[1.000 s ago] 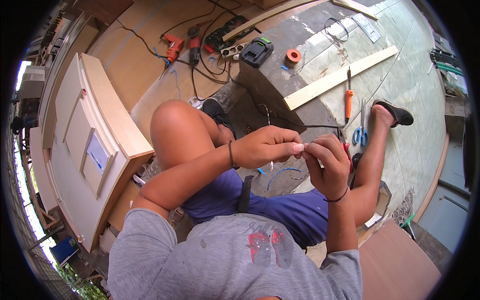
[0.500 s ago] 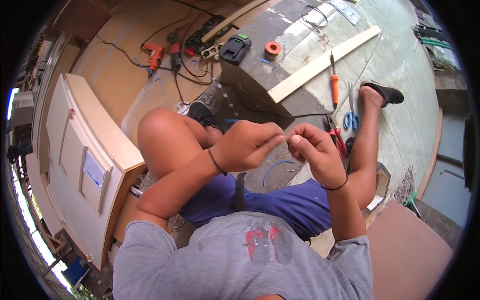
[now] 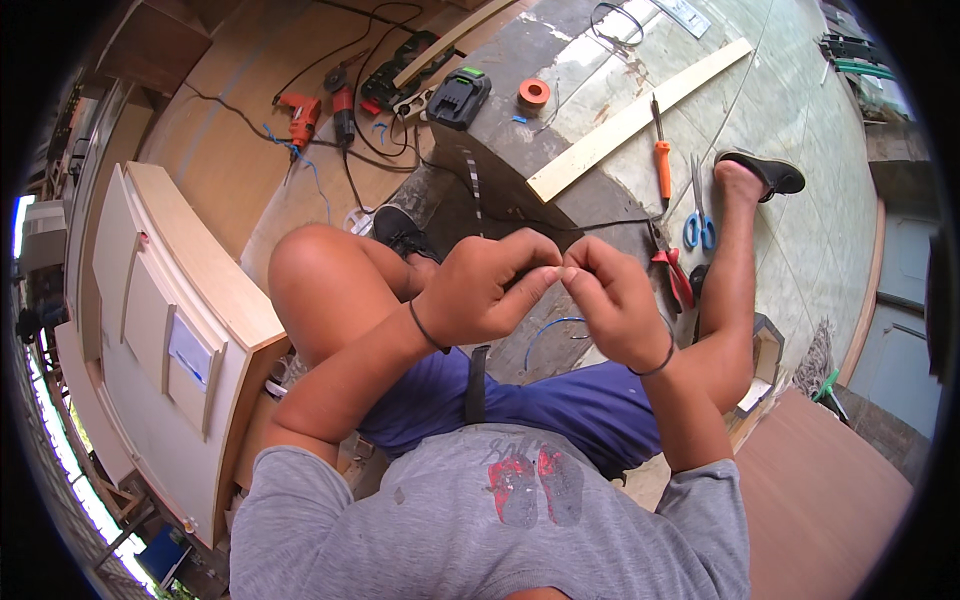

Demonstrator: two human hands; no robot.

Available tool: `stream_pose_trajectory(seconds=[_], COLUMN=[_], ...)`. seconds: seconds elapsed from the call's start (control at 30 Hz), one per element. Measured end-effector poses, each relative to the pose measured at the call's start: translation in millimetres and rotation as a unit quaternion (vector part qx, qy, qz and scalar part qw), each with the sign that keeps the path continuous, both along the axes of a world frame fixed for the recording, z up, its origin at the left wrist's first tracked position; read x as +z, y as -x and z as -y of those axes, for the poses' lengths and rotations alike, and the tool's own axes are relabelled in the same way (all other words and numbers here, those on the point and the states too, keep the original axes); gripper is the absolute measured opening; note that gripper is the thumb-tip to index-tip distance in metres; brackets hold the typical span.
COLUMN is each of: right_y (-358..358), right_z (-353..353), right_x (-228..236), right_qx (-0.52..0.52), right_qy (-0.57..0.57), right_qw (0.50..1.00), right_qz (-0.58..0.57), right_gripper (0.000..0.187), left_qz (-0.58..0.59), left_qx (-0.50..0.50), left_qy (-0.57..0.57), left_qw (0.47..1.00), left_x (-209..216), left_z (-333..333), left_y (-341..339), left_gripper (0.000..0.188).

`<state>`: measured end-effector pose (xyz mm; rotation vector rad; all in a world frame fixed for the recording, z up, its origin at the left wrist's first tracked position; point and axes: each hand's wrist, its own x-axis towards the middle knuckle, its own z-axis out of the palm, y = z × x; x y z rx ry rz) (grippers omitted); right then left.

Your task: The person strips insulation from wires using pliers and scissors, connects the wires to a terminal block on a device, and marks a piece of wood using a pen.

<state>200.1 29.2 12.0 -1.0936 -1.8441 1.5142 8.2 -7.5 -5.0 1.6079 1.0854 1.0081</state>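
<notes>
My left hand [image 3: 487, 288] and my right hand [image 3: 617, 305] meet above my lap, thumbs and forefingers pinched together tip to tip. Whatever lies between the fingertips is too small to name. A curved blue wire [image 3: 541, 333] shows just below the hands. Beyond my left hand runs a thin strip with pale patches [image 3: 473, 180], its near end hidden behind the hand. Red-handled pliers [image 3: 676, 280] lie to the right of my right hand. Past them are blue-handled scissors [image 3: 699, 230] and an orange-handled soldering iron [image 3: 663, 170].
A long pale wooden batten [image 3: 640, 118] crosses the floor ahead. Farther left lie a roll of orange tape [image 3: 533, 94], a black battery pack [image 3: 459, 98], an angle grinder [image 3: 343, 113] and an orange drill [image 3: 299, 118] among cables. A white cabinet panel [image 3: 150, 330] stands at left.
The right hand has shifted slightly left and lower, pressing closer to the left fingertips. My left fingers have bent more. The view has tilted a little.
</notes>
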Motion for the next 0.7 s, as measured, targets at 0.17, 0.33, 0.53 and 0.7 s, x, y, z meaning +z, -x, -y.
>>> stream_pose_trajectory(seconds=[0.17, 0.33, 0.53, 0.7], right_y=[-6, -2, 10, 0], right_z=[-7, 0, -5, -1], right_x=[2, 10, -7, -14], right_qx=[0.039, -0.008, -0.003, -0.010], right_qy=[0.535, -0.154, -0.419, 0.271], right_qw=[0.821, 0.988, 0.906, 0.955], right_qz=[-0.194, 0.013, 0.060, -0.119], right_gripper=[0.013, 0.030, 0.020, 0.011], left_qz=[-0.055, 0.047, 0.157, 0.002], left_qx=[-0.012, 0.042, 0.030, 0.016], left_qy=[-0.135, 0.056, 0.135, -0.034], left_qw=[0.989, 0.996, 0.978, 0.999], left_x=[-6, -3, -8, -8], left_z=[-1, 1, 1, 1], left_y=[1, 3, -1, -2], left_gripper=[0.008, 0.012, 0.013, 0.012])
